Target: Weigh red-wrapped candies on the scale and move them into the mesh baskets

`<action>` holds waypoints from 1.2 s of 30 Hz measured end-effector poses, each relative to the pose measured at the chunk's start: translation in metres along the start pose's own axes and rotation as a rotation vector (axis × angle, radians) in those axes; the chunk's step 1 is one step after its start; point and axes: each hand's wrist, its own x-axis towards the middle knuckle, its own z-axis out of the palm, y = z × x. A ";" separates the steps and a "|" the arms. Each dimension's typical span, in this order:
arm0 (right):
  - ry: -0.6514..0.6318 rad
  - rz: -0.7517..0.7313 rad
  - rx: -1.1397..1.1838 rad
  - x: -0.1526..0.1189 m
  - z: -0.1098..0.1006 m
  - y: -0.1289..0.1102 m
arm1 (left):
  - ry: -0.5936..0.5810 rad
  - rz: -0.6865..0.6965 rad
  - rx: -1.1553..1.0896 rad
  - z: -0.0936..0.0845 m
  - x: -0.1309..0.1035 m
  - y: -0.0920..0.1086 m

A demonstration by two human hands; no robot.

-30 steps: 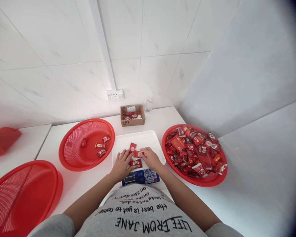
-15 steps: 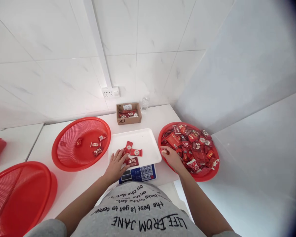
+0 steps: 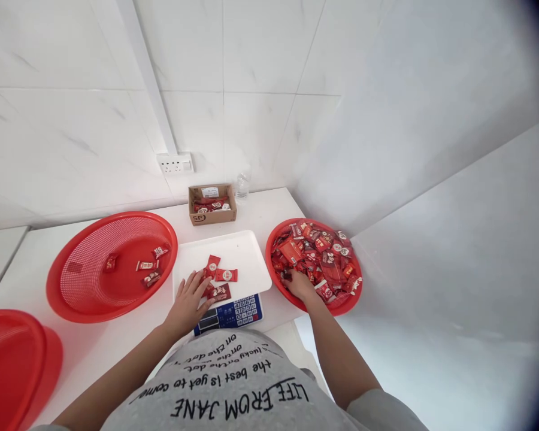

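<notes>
My left hand [image 3: 191, 302] lies with its fingers spread over the left part of a white weighing tray [image 3: 247, 257], its fingertips at small red packets. One red packet [image 3: 227, 275] lies flat beside the fingers, and a dark red packet [image 3: 220, 291] sits near the thumb. The tray rests on a scale with a blue keypad [image 3: 245, 309]. My right hand [image 3: 300, 286] reaches over the near left rim of a red basket [image 3: 269, 263] heaped with red packets [image 3: 327, 257]. Its fingers bend down among the packets, and their tips are partly hidden.
Left of the tray stands a red mesh basket [image 3: 112, 308] with several packets inside. Another red basket [image 3: 45, 359] is at the lower left. A cardboard box [image 3: 213, 217] of packets and a clear bottle [image 3: 242, 187] stand by the wall, below a socket [image 3: 175, 163].
The view has shifted, so everything appears further left. My right hand has moved from the basket's left rim down into the packets. My left hand has stayed on the tray.
</notes>
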 end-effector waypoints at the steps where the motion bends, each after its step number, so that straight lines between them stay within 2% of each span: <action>1: -0.008 0.011 0.000 0.003 0.002 -0.002 | 0.002 -0.002 0.000 0.000 0.000 0.000; 9: -0.133 0.106 -0.080 0.012 0.003 -0.014 | -0.002 -0.007 -0.001 0.001 -0.001 -0.001; 21: -0.139 0.026 0.010 0.011 0.007 -0.004 | 0.009 -0.011 -0.007 0.004 -0.002 -0.003; 28: -0.137 0.125 -0.009 0.011 0.005 -0.021 | -0.004 -0.022 -0.014 0.002 0.000 0.000; 32: -0.110 0.087 0.019 0.011 0.003 -0.019 | 0.000 -0.022 -0.019 0.002 0.001 0.001; 36: -0.138 -0.056 0.125 0.009 0.002 -0.006 | 0.010 -0.018 -0.029 0.001 -0.001 -0.001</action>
